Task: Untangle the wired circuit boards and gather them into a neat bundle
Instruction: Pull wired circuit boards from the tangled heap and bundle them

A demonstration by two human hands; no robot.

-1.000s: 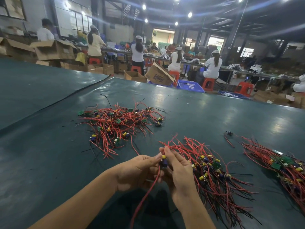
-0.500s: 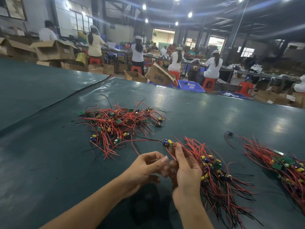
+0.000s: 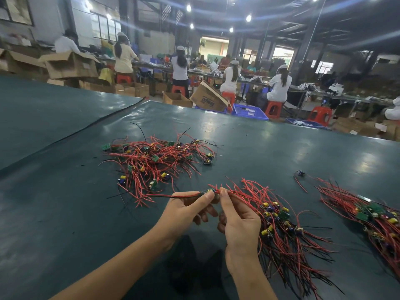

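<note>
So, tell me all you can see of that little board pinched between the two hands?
The board is tiny and seen nearly edge-on, showing green and yellow bits; finer detail is blurred. It is held level above the table, pinched at its ends by the fingertips of the left hand and the right hand. Thin red and black wires trail leftward from it, reaching toward the loose pile.

Round ceiling lamps point(image 3: 248, 17) burn white overhead and smear long bluish flares across the roof. Their glare lies in pale patches on my green table cover point(image 3: 303, 152). A soft shadow pools just in front of me. The red wires point(image 3: 281, 245) near me look sharp; the far workers point(image 3: 65, 43) are dim and blurred, and straight lines bow at the edges.
</note>
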